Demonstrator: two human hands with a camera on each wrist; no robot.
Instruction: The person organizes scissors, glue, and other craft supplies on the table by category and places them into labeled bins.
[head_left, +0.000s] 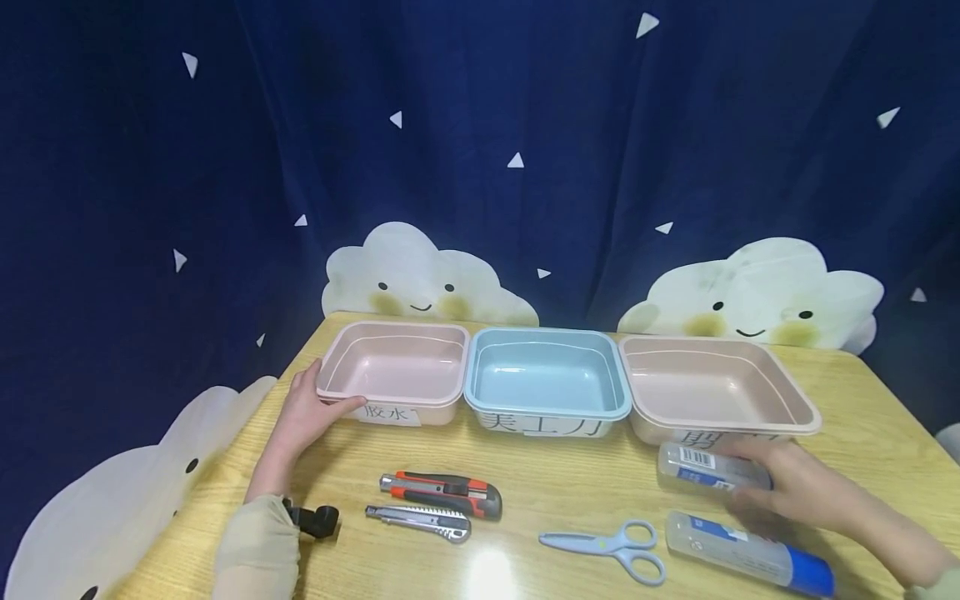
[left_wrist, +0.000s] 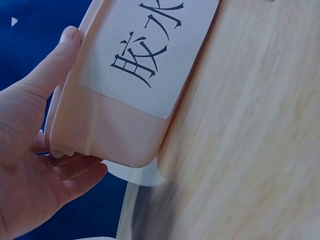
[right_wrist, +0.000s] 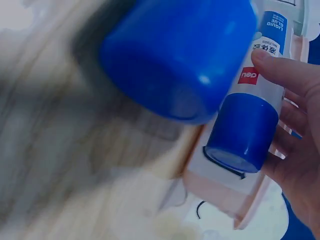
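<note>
At the left, my left hand (head_left: pixel 306 414) grips the corner of a pink plastic bin (head_left: pixel 438 413), thumb on the front rim. In the left wrist view its fingers curl under the rim of the bin (left_wrist: pixel 125 135), beside a paper label. My right hand (head_left: pixel 787 485) holds a clear liquid glue bottle (head_left: pixel 701 468) in front of the right-hand pink bin (head_left: pixel 648 429). In the right wrist view, thumb and fingers wrap the bottle, its blue cap (right_wrist: pixel 242 132) pointing down. A second glue bottle (head_left: pixel 738 548) with a blue cap lies nearer on the table.
A blue bin (head_left: pixel 547 414) stands between the pink ones. In front lie a red-and-black utility knife (head_left: pixel 442 492), a grey utility knife (head_left: pixel 420 521) and light blue scissors (head_left: pixel 607 546). The wooden table (head_left: pixel 352 567) ends at a dark blue curtain (head_left: pixel 480 125).
</note>
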